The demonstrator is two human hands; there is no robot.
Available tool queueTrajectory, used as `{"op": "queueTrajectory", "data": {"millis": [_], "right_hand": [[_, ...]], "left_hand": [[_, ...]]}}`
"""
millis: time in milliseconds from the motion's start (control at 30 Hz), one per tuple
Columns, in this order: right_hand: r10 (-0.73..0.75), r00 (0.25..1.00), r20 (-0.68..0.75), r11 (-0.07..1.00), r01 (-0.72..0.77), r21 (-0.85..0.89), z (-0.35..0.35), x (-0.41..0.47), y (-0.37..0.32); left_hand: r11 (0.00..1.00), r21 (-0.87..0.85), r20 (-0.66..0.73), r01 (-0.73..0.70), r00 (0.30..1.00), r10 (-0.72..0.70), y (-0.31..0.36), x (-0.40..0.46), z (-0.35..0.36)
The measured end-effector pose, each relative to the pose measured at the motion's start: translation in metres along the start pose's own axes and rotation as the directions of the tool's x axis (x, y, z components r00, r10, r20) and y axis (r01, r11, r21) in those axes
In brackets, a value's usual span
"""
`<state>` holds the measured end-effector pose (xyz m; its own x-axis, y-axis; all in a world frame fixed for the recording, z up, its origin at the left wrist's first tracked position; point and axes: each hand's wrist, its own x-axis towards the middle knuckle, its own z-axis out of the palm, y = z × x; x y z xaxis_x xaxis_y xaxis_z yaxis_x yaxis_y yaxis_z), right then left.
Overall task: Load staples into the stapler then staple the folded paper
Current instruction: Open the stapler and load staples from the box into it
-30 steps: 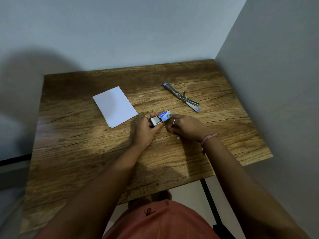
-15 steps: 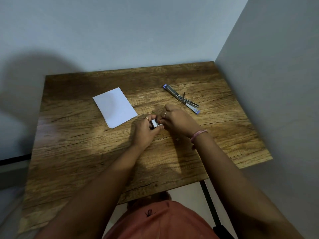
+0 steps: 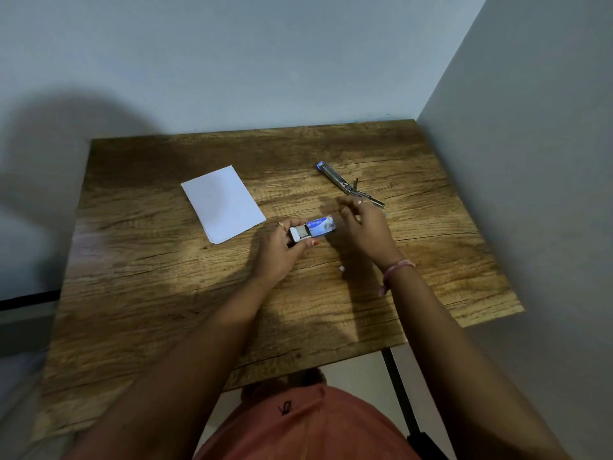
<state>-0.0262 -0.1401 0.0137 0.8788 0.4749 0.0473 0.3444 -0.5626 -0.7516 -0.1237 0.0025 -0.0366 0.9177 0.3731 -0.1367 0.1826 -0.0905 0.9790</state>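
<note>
right hand (image 3: 363, 227) blurred beside the box, fingers loose, gripping nothing; left hand (image 3: 282, 250) clasping one staple box (image 3: 313, 229); one stapler (image 3: 348, 184) beyond, one folded paper (image 3: 223, 203) left.

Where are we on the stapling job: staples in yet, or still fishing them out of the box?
Done: the stapler lies swung open on the table, ready for loading. In hand: the left hand grips the staple box, its tray slid partly out; the right hand hovers open beside it, holding nothing that I can see. Left: load the staples, close the stapler, staple the folded paper, which lies untouched.
</note>
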Motion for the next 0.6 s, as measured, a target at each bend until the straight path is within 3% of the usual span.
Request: {"op": "queueTrajectory", "data": {"millis": [67,133,333,467,600], "right_hand": [[0.178,0.981,0.072,0.974,-0.186,0.128,0.004,-0.004,0.004],[0.253,0.949,0.186,0.924,-0.294,0.243,0.011,-0.009,0.003],[0.234,0.947,0.218,0.928,-0.284,0.239,0.019,-0.007,-0.009],[0.252,0.906,0.340,0.837,-0.380,0.392,0.025,-0.010,-0.021],[0.219,0.909,0.353,0.841,-0.360,0.404,0.030,-0.010,-0.022]], "left_hand": [[0.998,-0.060,0.010,0.012,1.000,-0.012,-0.001,0.000,-0.001],[0.996,-0.085,0.020,0.021,1.000,-0.020,-0.001,0.001,-0.001],[0.999,-0.023,0.064,-0.024,0.998,0.025,-0.001,0.000,0.000],[0.996,-0.054,0.081,-0.068,0.994,0.072,0.000,-0.002,-0.002],[0.995,-0.053,0.088,-0.084,0.992,0.089,0.000,-0.002,-0.003]]}}
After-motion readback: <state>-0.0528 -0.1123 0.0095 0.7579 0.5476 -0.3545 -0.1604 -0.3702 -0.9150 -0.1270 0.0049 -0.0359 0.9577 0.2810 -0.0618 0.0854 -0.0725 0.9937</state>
